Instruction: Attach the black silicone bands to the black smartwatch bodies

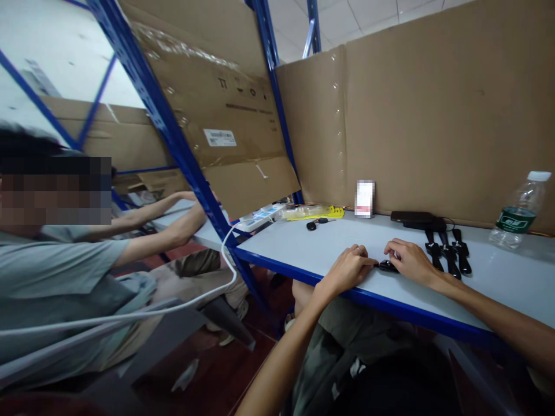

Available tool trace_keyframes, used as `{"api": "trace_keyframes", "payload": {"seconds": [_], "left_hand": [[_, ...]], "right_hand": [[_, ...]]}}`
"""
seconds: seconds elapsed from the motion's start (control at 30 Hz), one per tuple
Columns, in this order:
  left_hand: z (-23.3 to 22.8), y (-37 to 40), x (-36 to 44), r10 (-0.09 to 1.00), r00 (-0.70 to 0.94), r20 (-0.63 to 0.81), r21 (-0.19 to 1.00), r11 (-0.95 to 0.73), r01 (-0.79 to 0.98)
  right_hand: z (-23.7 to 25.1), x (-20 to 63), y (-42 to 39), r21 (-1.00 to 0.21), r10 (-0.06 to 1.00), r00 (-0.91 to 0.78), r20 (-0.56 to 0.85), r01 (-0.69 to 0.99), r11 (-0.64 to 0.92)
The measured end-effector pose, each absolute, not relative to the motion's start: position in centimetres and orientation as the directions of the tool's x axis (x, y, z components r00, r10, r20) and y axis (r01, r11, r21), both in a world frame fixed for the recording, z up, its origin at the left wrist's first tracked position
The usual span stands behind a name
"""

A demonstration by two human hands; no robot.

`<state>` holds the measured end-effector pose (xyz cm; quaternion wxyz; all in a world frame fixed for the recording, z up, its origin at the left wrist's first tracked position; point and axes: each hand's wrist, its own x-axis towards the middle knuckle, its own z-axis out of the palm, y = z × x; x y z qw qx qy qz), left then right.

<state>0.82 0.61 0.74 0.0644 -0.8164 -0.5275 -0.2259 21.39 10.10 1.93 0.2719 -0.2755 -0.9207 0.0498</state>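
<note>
two bare hands over the desk [299, 245], one small glossy black part [389, 266] lying between them, near the front edge. left hand [350, 268]: fingers bunched close together, tips at the part's left end; whether they pinch it or merely touch, i can't tell. right hand [410, 260]: fingers loosely curled above the part's right end, which the hand partly hides; no sure sign of a hold.

handling, my judgement: light, stiff, probably hard plastic by its sheen, somewhat slippery; the thin end looks the likeliest to bend or snap. best taken by the thicker body, thumb against forefinger.

right of the right fingers: three similar black parts [446, 251] laid side by side. beyond those fingers, a flat dark box [411, 218]; farther right, a clear bottle [515, 219]. beyond the left fingers, off to their left: keys [312, 226].
</note>
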Motion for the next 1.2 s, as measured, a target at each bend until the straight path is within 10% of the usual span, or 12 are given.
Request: {"api": "trace_keyframes", "payload": {"seconds": [0.6, 0.93, 1.2], "left_hand": [[0.5, 0.8, 0.7, 0.841, 0.336, 0.425, 0.149, -0.43, 0.89], [0.3, 1.0, 0.5, 0.833, 0.342, 0.435, 0.14, -0.438, 0.888], [0.4, 0.9, 0.6, 0.837, 0.343, 0.427, 0.141, -0.436, 0.889]], "right_hand": [[2.9, 21.9, 8.9, -0.284, 0.567, -0.697, 0.439, 0.491, 0.824], [2.8, 20.9, 9.8, -0.667, 0.706, -0.657, 0.265, 0.404, 0.626], [2.7, 21.7, 9.2, -0.23, 0.547, -0.73, 0.41, 0.498, 0.836]]}}
